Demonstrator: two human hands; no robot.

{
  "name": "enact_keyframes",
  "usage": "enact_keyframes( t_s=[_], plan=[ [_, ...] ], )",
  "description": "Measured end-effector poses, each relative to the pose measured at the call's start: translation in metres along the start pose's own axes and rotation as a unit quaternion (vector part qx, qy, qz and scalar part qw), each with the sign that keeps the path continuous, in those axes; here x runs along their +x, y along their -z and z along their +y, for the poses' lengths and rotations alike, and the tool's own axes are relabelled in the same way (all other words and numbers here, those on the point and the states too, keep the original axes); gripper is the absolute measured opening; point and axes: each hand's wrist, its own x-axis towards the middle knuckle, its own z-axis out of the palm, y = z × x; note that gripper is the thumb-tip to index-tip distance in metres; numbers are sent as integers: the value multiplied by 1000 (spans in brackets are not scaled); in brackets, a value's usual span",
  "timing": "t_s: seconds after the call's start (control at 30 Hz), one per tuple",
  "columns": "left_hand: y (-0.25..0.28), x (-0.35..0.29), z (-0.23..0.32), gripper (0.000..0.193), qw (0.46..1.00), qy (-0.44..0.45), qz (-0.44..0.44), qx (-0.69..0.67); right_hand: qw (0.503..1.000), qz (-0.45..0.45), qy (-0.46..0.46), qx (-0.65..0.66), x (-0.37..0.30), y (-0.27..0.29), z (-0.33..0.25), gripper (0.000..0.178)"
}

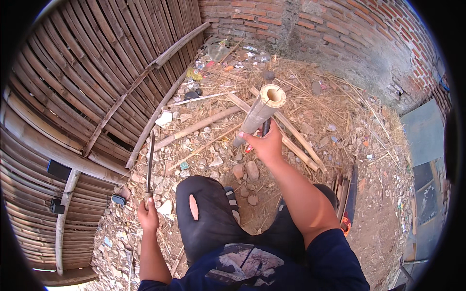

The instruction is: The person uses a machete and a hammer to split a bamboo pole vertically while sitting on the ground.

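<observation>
1. Here's the right hand (264, 145), wrapped around the lower part of a bamboo tube (256, 118), thumb on the near side. A dark object (266, 127) shows behind the grip; whether the fingers hold it too, I can't tell.
2. Over on the left, the left hand (148, 216) is clenched on the handle of a long knife (151, 162), blade pointing forward, away from the body.
3. Now the key relation — the tube sits ahead and to the right of the left hand, well apart from the blade, with the right hand much nearer, already on it.
4. The tube's long axis stands steeply, tilting rightward, its open, cracked end uppermost. Does the foot touch the ground (228, 160)? Can't tell.
5. Just behind it, loose sticks (301, 145) lie crossed over straw — knees (204, 201) spread below.
</observation>
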Motion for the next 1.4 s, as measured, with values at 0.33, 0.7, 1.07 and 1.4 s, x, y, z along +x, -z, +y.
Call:
enact_keyframes(
  t_s=[0.33,0.7,1.07,1.4],
  plan=[
    [6,-60,278,61,926,-230,-212,-210,996,9,-47,-74,-8,20,-29,63],
    [-16,-78,336,45,924,-189,-301,-141,997,-12,-39,-60,-11,37,-21,59],
    [-20,-85,345,45,925,-179,-305,-136,998,0,-17,-64,-13,34,-21,61],
    [-17,-96,348,42,936,-307,-165,-42,995,5,-52,-86,-16,30,-33,61]
  ],
)
